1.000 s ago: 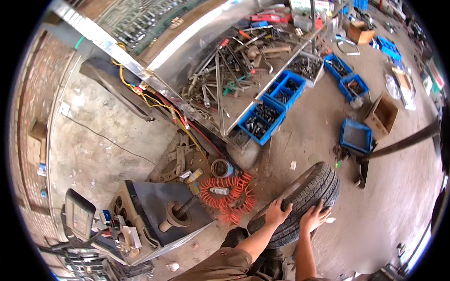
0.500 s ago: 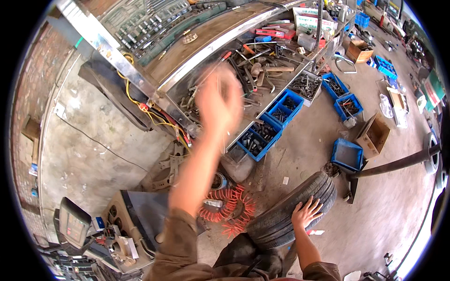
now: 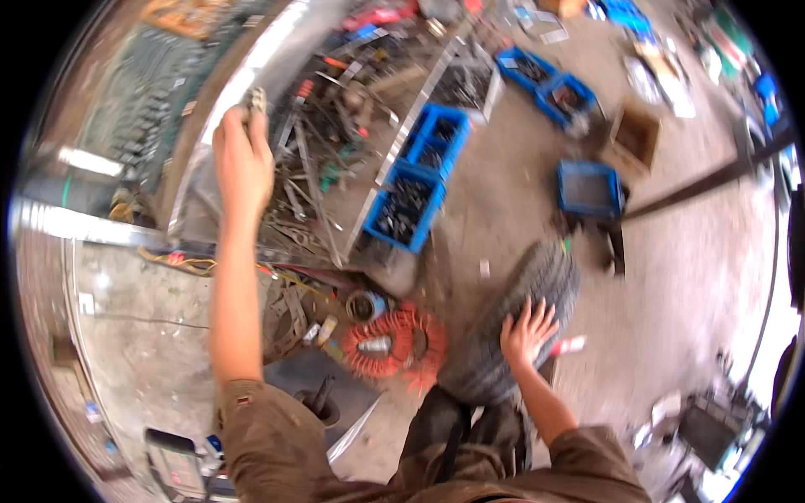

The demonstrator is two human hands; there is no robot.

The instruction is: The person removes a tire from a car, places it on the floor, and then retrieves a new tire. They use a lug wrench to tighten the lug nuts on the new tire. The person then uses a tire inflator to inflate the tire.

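Observation:
My left hand (image 3: 241, 155) is stretched far up and forward over a metal shelf full of tools (image 3: 335, 142). Its fingers are closed around a small greyish metal object (image 3: 254, 101) at the shelf's edge. My right hand (image 3: 527, 331) lies flat with spread fingers on the tread of a black tyre (image 3: 516, 323), which stands upright on the concrete floor in front of my legs. The picture is blurred by motion.
Blue plastic bins (image 3: 415, 184) with metal parts line the shelf's right side, and more blue bins (image 3: 591, 189) and a cardboard box (image 3: 635, 138) sit on the floor. A coiled orange hose (image 3: 392, 339) lies left of the tyre. A dark bar (image 3: 704, 184) crosses the floor at right.
My left hand left the tyre, swung up and reached onto the tool shelf, where it closed on a small metal object. My right hand stayed on the tyre.

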